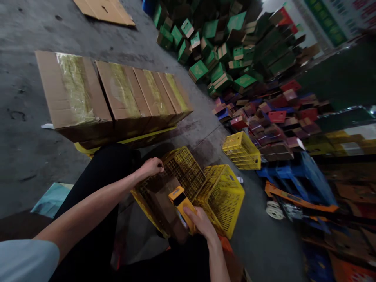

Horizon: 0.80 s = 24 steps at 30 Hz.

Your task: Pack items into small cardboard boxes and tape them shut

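Yellow object (179,199) in the right hand (199,220)
Its fingers are closed around it, above a brown carton (163,197); the left hand (150,167) curls near a crate (186,168), its hold unclear.

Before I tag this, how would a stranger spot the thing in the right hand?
Below and right of the four taped cartons stand yellow crates. Over the nearest one, the right hand grips a boxy orange tool. Its solid body and black band set it apart from their latticework.
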Each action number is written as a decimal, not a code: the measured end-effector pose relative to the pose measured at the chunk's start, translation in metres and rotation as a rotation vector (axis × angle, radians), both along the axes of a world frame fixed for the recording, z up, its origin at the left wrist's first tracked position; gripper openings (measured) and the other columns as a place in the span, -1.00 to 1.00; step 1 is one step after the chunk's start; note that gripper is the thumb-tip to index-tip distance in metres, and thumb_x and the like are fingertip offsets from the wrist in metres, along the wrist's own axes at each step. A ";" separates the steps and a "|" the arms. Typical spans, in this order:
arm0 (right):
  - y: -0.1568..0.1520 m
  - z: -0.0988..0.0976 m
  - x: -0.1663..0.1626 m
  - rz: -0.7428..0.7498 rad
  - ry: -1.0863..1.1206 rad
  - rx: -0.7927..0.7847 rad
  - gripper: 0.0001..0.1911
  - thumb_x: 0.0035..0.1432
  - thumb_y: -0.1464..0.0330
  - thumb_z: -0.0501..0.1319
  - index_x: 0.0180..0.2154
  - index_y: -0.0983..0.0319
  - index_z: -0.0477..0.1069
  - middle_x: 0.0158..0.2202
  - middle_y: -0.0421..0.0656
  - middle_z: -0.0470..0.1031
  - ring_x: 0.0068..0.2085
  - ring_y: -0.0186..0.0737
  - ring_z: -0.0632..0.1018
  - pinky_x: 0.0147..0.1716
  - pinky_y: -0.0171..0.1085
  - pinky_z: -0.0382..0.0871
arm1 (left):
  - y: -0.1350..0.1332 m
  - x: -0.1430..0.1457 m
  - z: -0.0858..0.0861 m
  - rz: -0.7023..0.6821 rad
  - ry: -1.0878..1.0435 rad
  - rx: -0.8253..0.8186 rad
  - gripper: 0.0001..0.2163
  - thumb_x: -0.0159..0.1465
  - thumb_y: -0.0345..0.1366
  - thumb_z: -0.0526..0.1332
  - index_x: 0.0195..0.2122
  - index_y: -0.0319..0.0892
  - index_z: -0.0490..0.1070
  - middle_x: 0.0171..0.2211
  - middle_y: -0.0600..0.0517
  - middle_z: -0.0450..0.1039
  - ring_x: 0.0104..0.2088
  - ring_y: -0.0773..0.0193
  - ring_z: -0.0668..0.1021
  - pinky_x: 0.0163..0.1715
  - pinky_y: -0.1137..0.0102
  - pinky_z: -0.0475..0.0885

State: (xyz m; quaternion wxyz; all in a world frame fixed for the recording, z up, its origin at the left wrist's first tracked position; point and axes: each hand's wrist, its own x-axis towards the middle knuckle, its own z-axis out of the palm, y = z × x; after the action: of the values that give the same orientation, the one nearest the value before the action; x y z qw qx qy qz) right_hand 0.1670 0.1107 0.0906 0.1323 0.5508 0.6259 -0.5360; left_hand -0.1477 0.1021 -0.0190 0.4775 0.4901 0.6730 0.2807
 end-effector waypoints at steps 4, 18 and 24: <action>0.004 -0.009 -0.003 -0.018 -0.036 0.014 -0.43 0.13 -0.15 0.21 -0.43 0.25 0.49 -0.57 -0.14 0.52 -0.54 -0.20 0.52 -0.55 -0.34 0.34 | 0.002 0.002 -0.008 0.012 0.043 -0.048 -0.84 0.22 -0.35 0.27 -0.23 -0.15 0.63 -0.23 -0.03 0.64 -0.14 0.15 0.61 -0.22 0.45 0.38; 0.012 -0.021 -0.013 0.045 -0.121 0.112 -0.41 0.15 -0.14 0.19 -0.41 0.28 0.57 -0.55 -0.12 0.56 -0.48 -0.13 0.58 -0.52 -0.33 0.34 | 0.002 0.010 -0.031 0.006 0.123 -0.107 -0.83 0.26 -0.35 0.22 -0.19 -0.18 0.60 -0.14 -0.10 0.62 -0.06 0.08 0.60 -0.10 0.40 0.40; 0.012 -0.021 -0.020 0.057 -0.189 0.190 -0.41 0.12 -0.16 0.20 -0.52 0.24 0.53 -0.59 -0.11 0.53 -0.52 -0.16 0.55 -0.57 -0.35 0.28 | 0.002 0.015 -0.042 0.021 0.087 -0.121 -0.85 0.28 -0.40 0.20 -0.20 -0.20 0.57 -0.06 -0.10 0.58 0.02 0.11 0.55 -0.01 0.40 0.38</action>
State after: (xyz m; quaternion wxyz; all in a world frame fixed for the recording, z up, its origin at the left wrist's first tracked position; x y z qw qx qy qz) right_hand 0.1468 0.1226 0.0697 0.1533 0.5909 0.6739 -0.4161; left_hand -0.1330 0.1037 -0.0613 0.4736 0.4649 0.7140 0.2232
